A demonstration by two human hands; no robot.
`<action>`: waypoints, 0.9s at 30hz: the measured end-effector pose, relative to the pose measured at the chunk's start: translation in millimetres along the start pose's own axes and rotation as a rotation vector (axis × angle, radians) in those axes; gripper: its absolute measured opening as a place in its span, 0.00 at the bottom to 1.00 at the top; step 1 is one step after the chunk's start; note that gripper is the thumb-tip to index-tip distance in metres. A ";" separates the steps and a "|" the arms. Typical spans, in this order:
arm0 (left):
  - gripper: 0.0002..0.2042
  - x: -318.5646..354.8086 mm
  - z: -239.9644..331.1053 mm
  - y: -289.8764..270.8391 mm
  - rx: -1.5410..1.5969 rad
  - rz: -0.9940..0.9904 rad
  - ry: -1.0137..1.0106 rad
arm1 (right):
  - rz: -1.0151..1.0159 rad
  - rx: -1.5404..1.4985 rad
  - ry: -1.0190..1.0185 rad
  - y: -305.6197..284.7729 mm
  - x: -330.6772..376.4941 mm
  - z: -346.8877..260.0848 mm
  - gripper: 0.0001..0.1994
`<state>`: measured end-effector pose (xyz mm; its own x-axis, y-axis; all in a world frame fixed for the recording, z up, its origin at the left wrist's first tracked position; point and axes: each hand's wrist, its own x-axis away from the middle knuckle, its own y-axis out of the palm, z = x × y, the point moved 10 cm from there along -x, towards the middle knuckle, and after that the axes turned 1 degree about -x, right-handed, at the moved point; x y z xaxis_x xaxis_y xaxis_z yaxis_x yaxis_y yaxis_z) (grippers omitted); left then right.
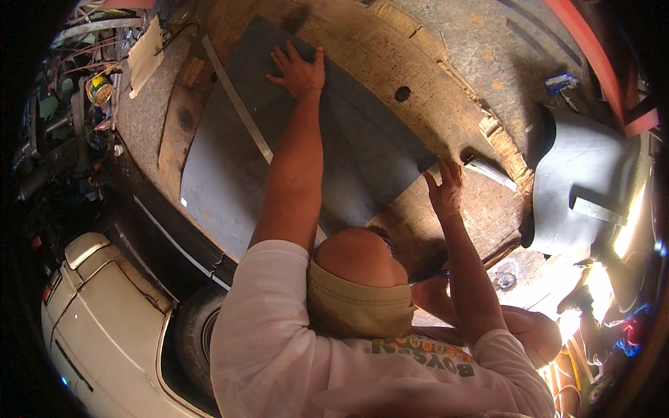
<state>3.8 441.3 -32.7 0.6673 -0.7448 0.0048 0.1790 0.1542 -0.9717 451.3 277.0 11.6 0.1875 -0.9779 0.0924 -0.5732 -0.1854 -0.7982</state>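
A large dark grey sheet [362,139] lies flat on a worn wooden board [401,59]; its material is hard to tell. My left hand [300,73] rests on the sheet's far part, palm down, with its fingers spread. At the sheet's right corner is my right hand [446,188], thumb and fingers apart, touching or very near the edge. A long, narrow, pale straight strip [237,101], like a metal ruler, crosses the sheet slantwise left of my left forearm. My forearm and bent knee [355,258] hide its near end.
Just right of my right hand lies a slim pale object [491,173]. Beyond the board, another grey sheet [571,167] carries a short metal strip [598,211]. A red bar [592,56] curves at far right. Cluttered metal parts [66,132] and a cream vehicle [104,313] stand at left.
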 end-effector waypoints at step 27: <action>0.49 -37.0 0.7 -6.5 -0.094 0.181 0.050 | 0.052 -0.146 -0.038 31.9 -44.6 24.4 0.28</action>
<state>-21.6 468.3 -26.5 0.6453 -0.7422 -0.1812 -0.0105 0.2285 -0.9735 444.1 317.1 -32.5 0.1826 -0.9828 0.0284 -0.6926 -0.1491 -0.7057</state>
